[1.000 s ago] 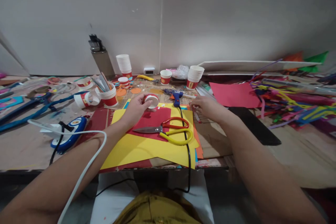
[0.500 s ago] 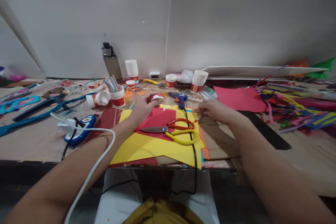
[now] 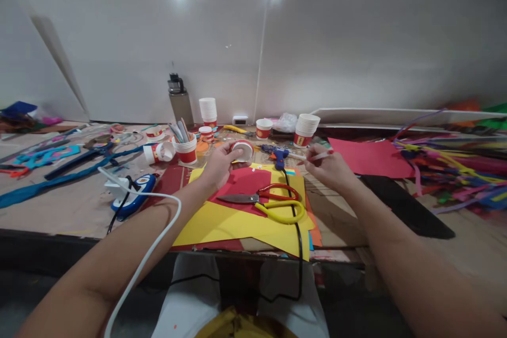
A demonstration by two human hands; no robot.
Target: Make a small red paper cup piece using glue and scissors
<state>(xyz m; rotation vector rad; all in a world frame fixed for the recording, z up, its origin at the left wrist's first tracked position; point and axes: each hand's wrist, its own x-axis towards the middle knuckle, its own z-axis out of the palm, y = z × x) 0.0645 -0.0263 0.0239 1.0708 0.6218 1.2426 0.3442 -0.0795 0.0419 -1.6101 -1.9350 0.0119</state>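
A short red and white paper cup piece (image 3: 242, 152) is gripped by my left hand (image 3: 219, 165), its round white face turned towards me. My right hand (image 3: 327, 170) pinches a thin pale stick with a red tip (image 3: 321, 156), beside the glue stick end of a blue glue gun (image 3: 280, 157). Below and between the hands, scissors with one red and one yellow handle (image 3: 280, 211) lie on red paper (image 3: 246, 182) and yellow paper (image 3: 229, 224). The glue gun's black cord runs across the scissors' handles.
Behind stand stacked paper cups (image 3: 306, 129), a single cup (image 3: 263, 129) and a bottle (image 3: 181, 105). At left are a cup of sticks (image 3: 185, 150) and a blue power strip (image 3: 137, 198); at right, red paper (image 3: 370, 157), a black slab (image 3: 407, 206) and coloured strips (image 3: 475, 169).
The view has tilted up and shifted. My right hand has turned upward, bringing the thin stick from pointing down to lying nearly level. The cup piece in my left hand has tipped its white face towards me.
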